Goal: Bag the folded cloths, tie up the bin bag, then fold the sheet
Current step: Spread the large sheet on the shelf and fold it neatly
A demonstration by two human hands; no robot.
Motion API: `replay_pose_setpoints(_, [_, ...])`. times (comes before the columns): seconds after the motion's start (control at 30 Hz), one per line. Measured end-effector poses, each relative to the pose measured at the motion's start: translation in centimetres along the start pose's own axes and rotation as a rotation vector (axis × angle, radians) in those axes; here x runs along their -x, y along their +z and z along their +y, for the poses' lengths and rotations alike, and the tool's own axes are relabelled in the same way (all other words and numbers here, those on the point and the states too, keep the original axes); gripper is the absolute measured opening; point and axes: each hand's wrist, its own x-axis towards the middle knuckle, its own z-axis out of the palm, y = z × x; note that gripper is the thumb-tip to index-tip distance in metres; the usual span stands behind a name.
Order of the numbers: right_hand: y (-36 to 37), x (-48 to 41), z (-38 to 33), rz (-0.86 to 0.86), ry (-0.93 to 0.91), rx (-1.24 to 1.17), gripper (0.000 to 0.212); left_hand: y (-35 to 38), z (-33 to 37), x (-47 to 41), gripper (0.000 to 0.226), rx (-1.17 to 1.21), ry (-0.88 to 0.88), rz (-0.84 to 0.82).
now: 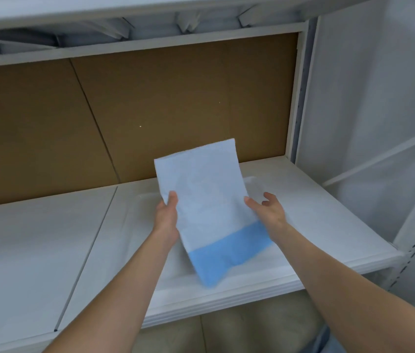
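A folded cloth (206,200), pale blue with a brighter blue band at its near end, is held tilted above a white shelf (48,238). My left hand (167,216) grips its left edge, thumb on top. My right hand (268,208) holds its right edge, with the thumb on the cloth and the other fingers spread loosely behind. Under the cloth lies a clear plastic bag (252,184), flat on the shelf and hard to make out.
A brown cardboard panel (150,110) backs the shelf. Another white shelf (124,11) runs overhead. A white upright post (296,98) and white sheeting (379,110) stand at the right. Below the shelf's front edge a beige surface (239,327) shows.
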Motion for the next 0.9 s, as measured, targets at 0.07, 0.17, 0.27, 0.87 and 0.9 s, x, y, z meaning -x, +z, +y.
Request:
replay_pose_setpoints(0.07, [0.1,0.2,-0.8,-0.084,-0.016,-0.014,0.091,-0.3,1.2,-0.3,0.034,-0.019,-0.01,-0.037])
replay_pose_setpoints(0.17, [0.5,0.5,-1.9,-0.198,-0.007,-0.002,0.094,-0.8,2.4,-0.8,0.035,-0.035,-0.032,-0.101])
replay_pose_setpoints(0.27, [1.0,0.6,-2.3,-0.321,0.102,-0.008,0.084,-1.2,3.4,-1.3,0.036,-0.049,-0.047,-0.151])
replay_pose_setpoints(0.87, [2.6,1.4,-2.2,-0.336,-0.029,0.152,0.044,-1.3,-0.1,-2.4,0.051,-0.894,0.019,-0.072])
replay_pose_setpoints(0.9, [3.0,1.7,-2.1,-0.366,-0.06,0.161,0.043,-0.7,0.1,-1.7,0.048,-0.834,-0.012,-0.113])
